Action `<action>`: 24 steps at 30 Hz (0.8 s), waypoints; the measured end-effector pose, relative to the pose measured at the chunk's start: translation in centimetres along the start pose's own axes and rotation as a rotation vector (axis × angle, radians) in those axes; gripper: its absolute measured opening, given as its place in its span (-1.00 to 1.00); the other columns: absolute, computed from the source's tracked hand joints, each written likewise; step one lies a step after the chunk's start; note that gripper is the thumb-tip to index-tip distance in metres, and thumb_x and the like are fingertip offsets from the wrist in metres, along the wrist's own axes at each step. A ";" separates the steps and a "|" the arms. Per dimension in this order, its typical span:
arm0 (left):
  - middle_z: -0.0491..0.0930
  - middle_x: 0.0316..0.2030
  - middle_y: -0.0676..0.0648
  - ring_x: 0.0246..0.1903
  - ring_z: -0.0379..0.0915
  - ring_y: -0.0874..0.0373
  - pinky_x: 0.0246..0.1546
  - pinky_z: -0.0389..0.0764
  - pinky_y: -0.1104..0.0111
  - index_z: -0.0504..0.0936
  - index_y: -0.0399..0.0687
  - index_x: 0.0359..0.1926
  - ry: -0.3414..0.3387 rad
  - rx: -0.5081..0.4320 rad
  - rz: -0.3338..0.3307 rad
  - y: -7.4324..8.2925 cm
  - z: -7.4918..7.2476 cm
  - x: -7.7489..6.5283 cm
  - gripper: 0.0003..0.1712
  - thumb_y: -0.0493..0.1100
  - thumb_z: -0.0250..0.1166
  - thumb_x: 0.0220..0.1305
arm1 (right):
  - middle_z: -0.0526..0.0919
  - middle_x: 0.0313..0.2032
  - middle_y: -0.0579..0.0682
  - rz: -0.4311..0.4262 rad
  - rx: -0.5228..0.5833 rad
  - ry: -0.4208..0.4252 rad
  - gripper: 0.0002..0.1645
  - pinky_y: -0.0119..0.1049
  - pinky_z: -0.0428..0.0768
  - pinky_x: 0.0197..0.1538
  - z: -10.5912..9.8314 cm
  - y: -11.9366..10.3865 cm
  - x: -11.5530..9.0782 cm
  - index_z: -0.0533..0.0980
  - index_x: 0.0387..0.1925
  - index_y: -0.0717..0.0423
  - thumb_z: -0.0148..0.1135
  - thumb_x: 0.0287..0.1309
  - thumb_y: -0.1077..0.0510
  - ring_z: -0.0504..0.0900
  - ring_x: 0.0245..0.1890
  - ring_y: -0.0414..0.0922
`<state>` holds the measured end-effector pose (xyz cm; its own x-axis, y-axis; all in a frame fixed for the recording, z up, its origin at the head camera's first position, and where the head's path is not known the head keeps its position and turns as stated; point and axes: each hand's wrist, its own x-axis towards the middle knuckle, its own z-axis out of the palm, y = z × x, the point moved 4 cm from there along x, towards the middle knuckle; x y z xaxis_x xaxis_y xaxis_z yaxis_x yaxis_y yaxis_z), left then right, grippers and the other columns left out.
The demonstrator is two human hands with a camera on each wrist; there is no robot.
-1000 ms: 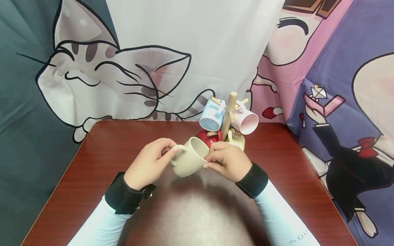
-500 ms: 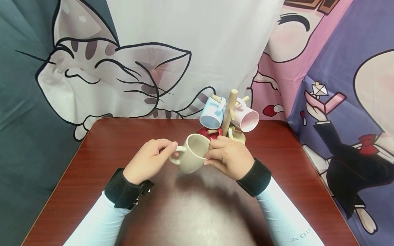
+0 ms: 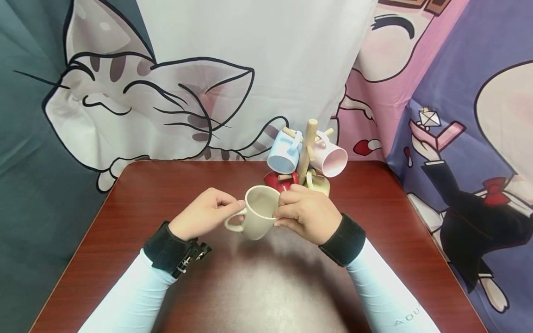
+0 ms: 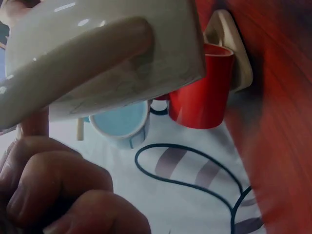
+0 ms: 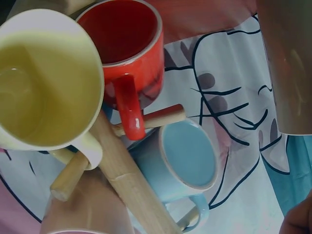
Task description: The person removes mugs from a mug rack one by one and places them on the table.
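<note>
A beige mug (image 3: 259, 222) is held above the table between both hands, its opening tilted up and its handle (image 3: 234, 223) pointing left. My left hand (image 3: 207, 212) pinches the top of that handle between thumb and finger. My right hand (image 3: 308, 214) grips the mug's rim on the right side. Close up in the left wrist view, the mug's body (image 4: 170, 53) and handle fill the upper left, with curled fingers (image 4: 58, 180) below. Only the mug's side (image 5: 295, 73) shows at the right edge of the right wrist view.
Behind the hands, a wooden mug stand (image 3: 308, 150) bears a blue mug (image 3: 284, 153), a pink mug (image 3: 330, 157), a red mug (image 3: 276, 180) and a yellow mug (image 3: 319, 183). The reddish-brown table (image 3: 166, 180) ends at a printed cloth backdrop (image 3: 291, 55).
The beige mug has turned in the hands, so its handle now points lower left and stands out more. The left fingers have shifted to the handle's top. The right hand keeps its grip on the rim.
</note>
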<state>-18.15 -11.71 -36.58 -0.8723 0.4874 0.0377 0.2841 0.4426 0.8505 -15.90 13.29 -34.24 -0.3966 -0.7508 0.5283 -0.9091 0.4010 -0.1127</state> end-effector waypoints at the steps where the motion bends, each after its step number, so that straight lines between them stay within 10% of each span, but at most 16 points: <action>1: 0.66 -0.53 0.06 -0.42 0.43 0.18 -0.35 0.44 0.35 0.85 -0.07 -0.39 -0.013 -0.007 -0.003 -0.1 0.2 0.0 -0.67 -0.11 0.34 0.56 | 0.61 -0.34 -0.14 0.001 -0.006 -0.001 -0.76 -0.25 0.55 -0.19 0.0 0.1 0.0 0.83 -0.23 -0.05 0.76 0.09 0.04 0.54 -0.26 -0.10; 14: 0.76 -0.34 -0.15 -0.24 0.61 0.12 -0.11 0.61 0.33 0.75 -0.32 -0.37 0.016 -0.231 -0.016 -1.4 2.0 -0.2 -0.68 -0.30 0.26 0.60 | 0.67 -0.30 -0.10 0.121 0.051 0.038 -0.71 -0.17 0.57 -0.13 0.4 1.5 0.0 0.85 -0.18 0.00 0.79 0.04 0.11 0.56 -0.22 -0.07; 24: 0.81 -0.25 -0.21 -0.16 0.65 0.18 -0.01 0.58 0.35 0.75 -0.53 -0.21 0.377 -0.403 -0.111 -2.7 0.5 -0.5 -0.68 -0.31 0.23 0.64 | 0.69 -0.26 -0.06 0.332 0.397 0.207 -0.56 -0.26 0.58 -0.17 -0.2 2.9 -0.8 0.82 0.04 0.08 0.72 0.09 0.31 0.62 -0.22 -0.10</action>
<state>-18.26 -12.77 -39.22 -0.9911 0.1193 0.0584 0.0725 0.1175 0.9904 -18.20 15.22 -34.84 -0.6733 -0.4832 0.5596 -0.7333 0.3399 -0.5888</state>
